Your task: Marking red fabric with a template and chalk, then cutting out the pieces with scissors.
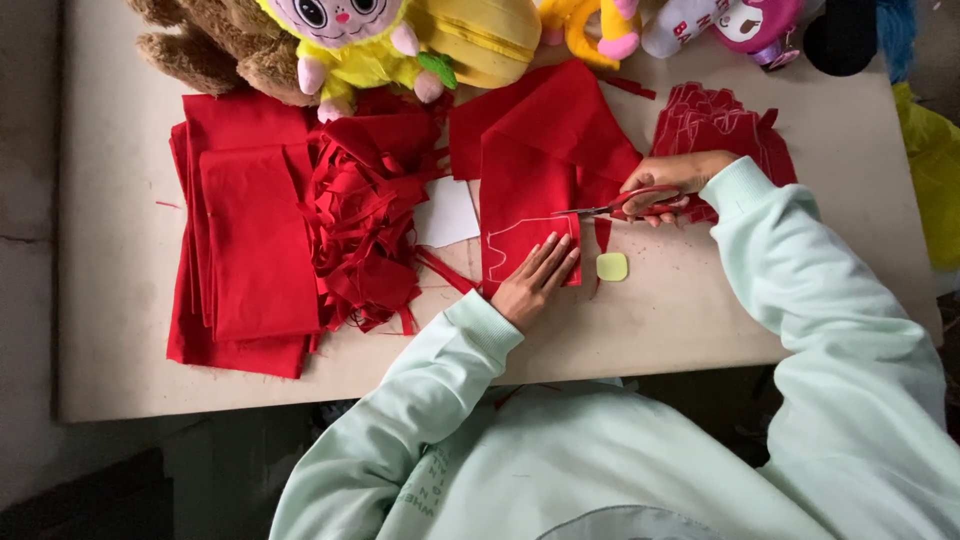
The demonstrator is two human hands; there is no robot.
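**Entry: red felt cutting at the beige desk — hazards on record**

**Work piece.** Flat sheet of red felt with a pale chalked outline [525, 215], lying near the middle of the beige rectangular desk [120, 330], its lower end toward the near edge.

**Right hand** [672, 180]. Closed through the loops of a pair of red-handled scissors with steel blades [625, 207]; the blades point left across the sheet and appear to be biting into it beside the chalk line.

**Left hand** [538, 278]. Open and flat, palm down, fingers [555, 255] pinning the sheet's lower part just below the blades.

**Surroundings.**
- Small pale yellow-green rounded tablet, probably chalk [611, 266], on bare desk just right of the sheet.
- Tangle of red felt offcut strips [365, 225], left of the sheet.
- Folded stack of red felt sheets [250, 250], toward the left edge.
- White paper piece [447, 212], between tangle and sheet.
- Pile of cut red felt shapes [715, 125], beyond the right hand.
- Plush toys along the far edge, among them a brown teddy [225, 45] and a yellow-clad doll [350, 45].

**Risks, as judged.**
- Pinning fingertips sit close to the blade path; a long stroke could nick them.
- The felt could ruck under a lightened palm, pulling the cut off the chalk.
- The sheet seems folded further up; a lower layer may get cut unseen.
- A sleeve could sweep the tablet off the near edge.
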